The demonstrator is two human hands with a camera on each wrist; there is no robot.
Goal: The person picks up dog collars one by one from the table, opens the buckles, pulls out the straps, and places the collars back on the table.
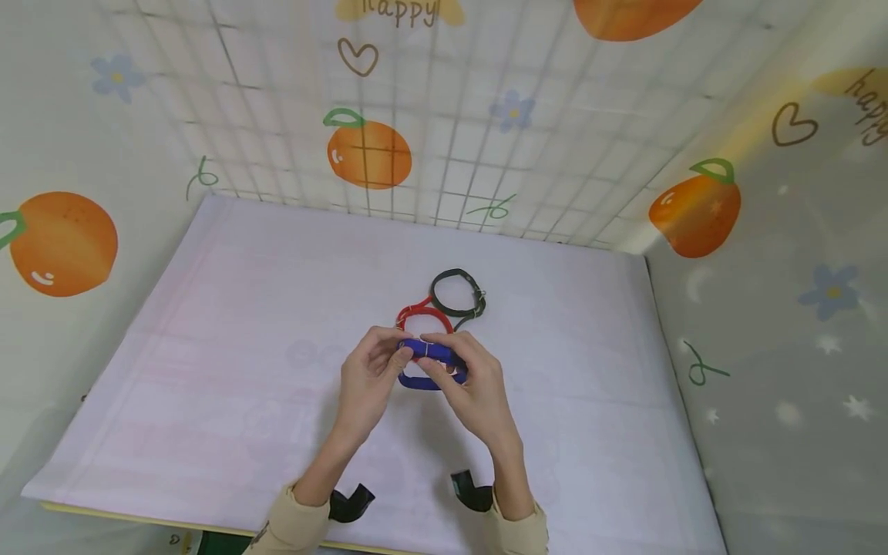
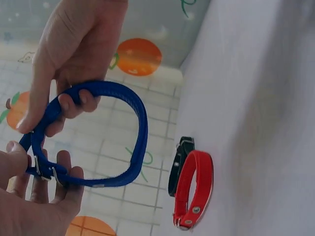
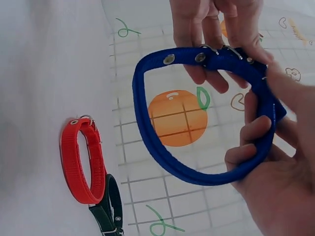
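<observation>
At the bottom edge of the head view my two beige sleeves (image 1: 298, 524) come in, each with a black wrist strap (image 1: 350, 502) beside it. A little higher, in the middle of the frame, my left hand (image 1: 368, 378) and my right hand (image 1: 472, 385) meet over the white table (image 1: 208, 370), and both hold the blue collar (image 1: 426, 351) lifted off the surface.

In the left wrist view, the hand in the upper left pinches the collar band between thumb and curled fingers (image 2: 78, 101), while the hand in the lower left corner grips the part with the metal buckle (image 2: 44, 169). The loop hangs open toward the centre of that frame. In the right wrist view the collar fills the middle of the frame; fingers (image 3: 197, 73) at the top hold the stretch with the rivets, and fingers at the right edge curl round the band from inside the loop.

Just beyond my hands, in the centre of the head view, the red collar (image 1: 419, 316) lies on the table as a closed loop. Touching it on the far side, toward the upper right, lies the dark green collar (image 1: 458, 293).

Farthest off, across the top of the frame, stands the wall (image 1: 444, 116) with grid lines, oranges, flowers and hearts.
</observation>
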